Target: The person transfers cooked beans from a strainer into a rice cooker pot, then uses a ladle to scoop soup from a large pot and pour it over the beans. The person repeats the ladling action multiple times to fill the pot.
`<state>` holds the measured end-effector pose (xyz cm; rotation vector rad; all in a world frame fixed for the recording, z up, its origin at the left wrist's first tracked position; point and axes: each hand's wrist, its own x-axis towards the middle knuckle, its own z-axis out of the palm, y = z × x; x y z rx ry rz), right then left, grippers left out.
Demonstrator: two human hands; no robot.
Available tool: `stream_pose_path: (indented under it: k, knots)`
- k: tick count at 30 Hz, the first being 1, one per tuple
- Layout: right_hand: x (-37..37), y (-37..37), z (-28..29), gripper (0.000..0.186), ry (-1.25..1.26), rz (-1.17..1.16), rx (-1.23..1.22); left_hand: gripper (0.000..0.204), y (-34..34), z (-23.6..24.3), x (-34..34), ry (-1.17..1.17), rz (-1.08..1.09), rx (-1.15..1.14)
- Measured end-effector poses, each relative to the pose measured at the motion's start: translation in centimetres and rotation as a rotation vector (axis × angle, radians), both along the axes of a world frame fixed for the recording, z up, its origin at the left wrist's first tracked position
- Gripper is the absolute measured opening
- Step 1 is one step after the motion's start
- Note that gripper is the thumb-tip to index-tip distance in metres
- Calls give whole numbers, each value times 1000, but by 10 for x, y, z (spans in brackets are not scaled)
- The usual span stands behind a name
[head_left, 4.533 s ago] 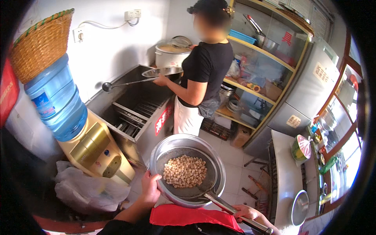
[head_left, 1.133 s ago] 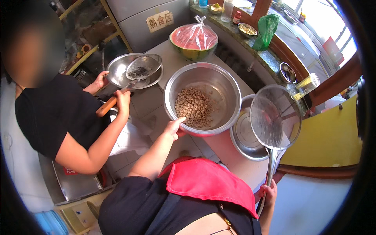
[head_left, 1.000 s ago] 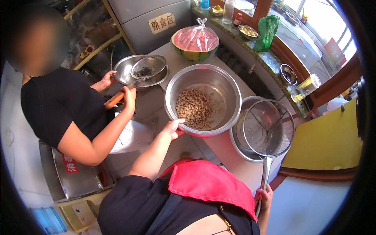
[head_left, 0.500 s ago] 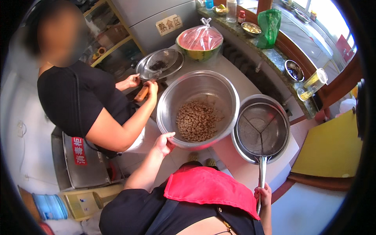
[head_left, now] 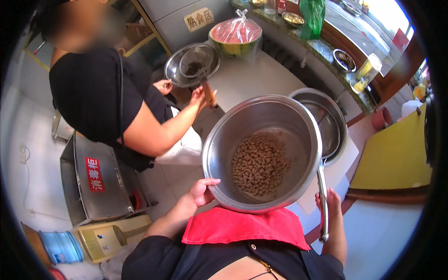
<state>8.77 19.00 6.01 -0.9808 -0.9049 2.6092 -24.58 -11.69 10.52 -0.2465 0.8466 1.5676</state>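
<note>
My left hand [head_left: 203,192] grips the near-left rim of a deep metal pot [head_left: 305,140], thumb over the edge. Small light-brown chunks [head_left: 261,163] lie heaped in its bottom, and the pot is tilted toward me, close above my red apron bib [head_left: 242,228]. At my right side, my right hand [head_left: 331,201] is closed about the long metal handle of a strainer [head_left: 323,210]; the handle covers part of the fingers. The strainer's round mesh head sits in a second metal pot [head_left: 343,114] on the table, partly hidden behind the pot of chunks.
On my left a co-worker [head_left: 102,93] in black holds a wooden-handled utensil [head_left: 209,94] by a metal bowl [head_left: 170,70] of dark bits. A wrapped watermelon half [head_left: 235,39] rests on the white table [head_left: 261,77]. Jars and dishes line the stone sill [head_left: 322,53].
The pot of chunks has come right and closer to me, now overlapping the strainer and its pot. The co-worker has shifted toward the table, turning the wooden handle.
</note>
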Motion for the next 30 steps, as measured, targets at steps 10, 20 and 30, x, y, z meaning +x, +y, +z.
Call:
stream_pose_path:
  k: [10, 20, 30]
  knots:
    - [73, -74, -94, 49, -147, -668, 99, 17, -173, -56, 81, 30, 110, -81]
    - [-31, -271, -173, 3, -420, -5, -212, 10, -402, -88, 154, 109, 808, -180]
    - [-281, -366, -160, 14, -248, 408, -197, 19, -526, 26, 63, 182, 1505, 78]
